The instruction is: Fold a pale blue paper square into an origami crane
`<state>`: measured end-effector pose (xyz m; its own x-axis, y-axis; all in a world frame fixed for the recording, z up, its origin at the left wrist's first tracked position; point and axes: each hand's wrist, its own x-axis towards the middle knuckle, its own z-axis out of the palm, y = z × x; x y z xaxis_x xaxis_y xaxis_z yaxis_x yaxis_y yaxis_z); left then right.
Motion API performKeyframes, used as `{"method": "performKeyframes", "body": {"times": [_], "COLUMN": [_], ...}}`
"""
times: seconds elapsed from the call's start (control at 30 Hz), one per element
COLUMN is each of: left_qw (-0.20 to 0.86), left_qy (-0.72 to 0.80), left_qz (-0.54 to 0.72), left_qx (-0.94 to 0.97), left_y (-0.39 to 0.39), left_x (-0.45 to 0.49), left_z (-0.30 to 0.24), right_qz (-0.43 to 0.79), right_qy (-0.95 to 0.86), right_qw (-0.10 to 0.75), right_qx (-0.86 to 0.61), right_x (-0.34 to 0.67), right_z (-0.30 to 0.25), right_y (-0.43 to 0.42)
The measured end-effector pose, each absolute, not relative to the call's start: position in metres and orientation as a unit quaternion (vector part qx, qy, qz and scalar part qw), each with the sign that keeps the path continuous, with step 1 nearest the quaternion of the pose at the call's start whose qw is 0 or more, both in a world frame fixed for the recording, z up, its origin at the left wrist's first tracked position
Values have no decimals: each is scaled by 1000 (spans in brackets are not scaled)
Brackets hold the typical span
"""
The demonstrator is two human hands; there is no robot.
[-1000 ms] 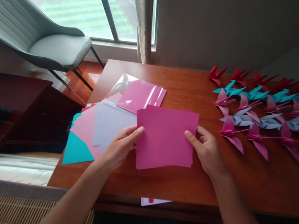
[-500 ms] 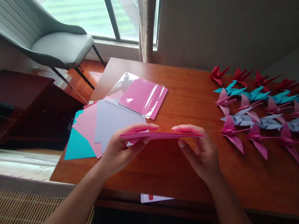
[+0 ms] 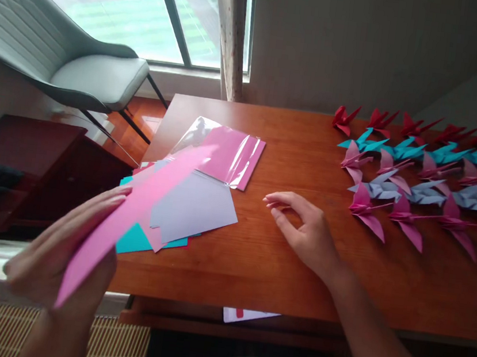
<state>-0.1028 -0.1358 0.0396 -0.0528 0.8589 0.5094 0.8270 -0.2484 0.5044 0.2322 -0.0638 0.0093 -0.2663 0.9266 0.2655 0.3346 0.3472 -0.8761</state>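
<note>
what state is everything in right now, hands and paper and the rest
left hand, closed on pink paper
pink paper, held slanting up, motion-blurred
right hand, holding nothing, fingers loosely curved
clear plastic sleeve, lying flat, pink sheets inside
lavender sheet, flat, overlapping other sheets
teal sheet, flat, partly covered
origami cranes, folded, lined up in colour rows
curtain, gathered
chair, upright
</note>
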Motion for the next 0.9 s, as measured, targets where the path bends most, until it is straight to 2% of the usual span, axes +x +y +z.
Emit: {"method": "performKeyframes", "body": {"times": [0.03,0.17,0.23,0.53,0.63,0.73,0.9], "left_qw": [2,16,23,27,33,47,70], "left_qy": [572,457,436,428,430,427,438], "left_qz": [376,180,142,139,134,142,154], "left_qx": [729,871,888,892,892,892,883], "left_y": [-138,-141,-141,-117,-110,-112,-122], "left_x": [-110,-130,-137,-140,-142,-143,-141], "left_z": [40,27,21,15,10,13,25], "right_qz": [352,304,272,75,42,53,104], "right_qy": [-723,-767,-795,-884,-896,-882,-820], "right_qw": [397,351,318,177,134,142,257], "right_qx": [-443,-443,-440,-426,-422,-446,-502], "right_x": [232,228,225,183,174,170,162], "right_z": [9,4,1,8,9,10,14], "right_y": [-60,-42,-33,-3,4,12,27]}}
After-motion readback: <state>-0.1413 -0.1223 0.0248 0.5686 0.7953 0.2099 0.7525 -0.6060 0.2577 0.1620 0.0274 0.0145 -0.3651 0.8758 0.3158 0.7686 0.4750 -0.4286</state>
